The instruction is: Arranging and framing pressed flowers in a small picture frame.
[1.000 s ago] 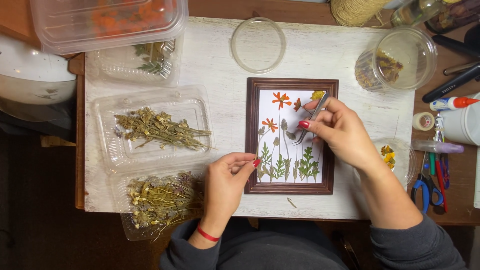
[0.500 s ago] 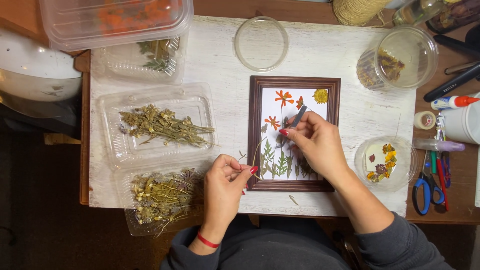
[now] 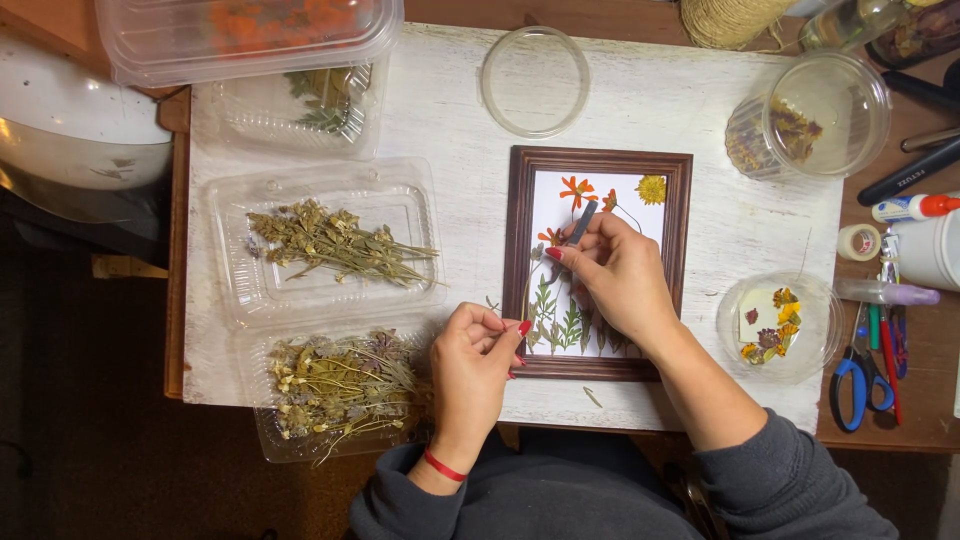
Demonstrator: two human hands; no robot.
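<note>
1. Head view: we see a white-painted tabletop (image 3: pixel 680 110) from above, with a brown picture frame (image 3: pixel 516 260) lying near the middle of its near edge.
2. Our right hand (image 3: pixel 615 275) rests over the frame's white sheet, fingers pressed together and pinching grey tweezers (image 3: pixel 580 222) whose tip points toward the frame's far edge.
3. Pressed flowers on the sheet: an orange flower (image 3: pixel 576 188) and a yellow flower (image 3: pixel 651 188) near the far edge, green leaves (image 3: pixel 560 325) near the near edge.
4. Our left hand (image 3: pixel 475 360) sits just beside the frame's near left corner, fingers curled together and pinching a thin stem (image 3: pixel 527 290) that runs up onto the sheet.
5. Left edge of the tabletop: two clear plastic trays of dried plants, one (image 3: pixel 330 240) farther, one (image 3: pixel 335 385) nearer, touching the left hand.
6. Right of the frame: a round clear dish (image 3: pixel 775 325) holding small flowers.
7. Far edge: a round clear lid (image 3: pixel 535 80).
</note>
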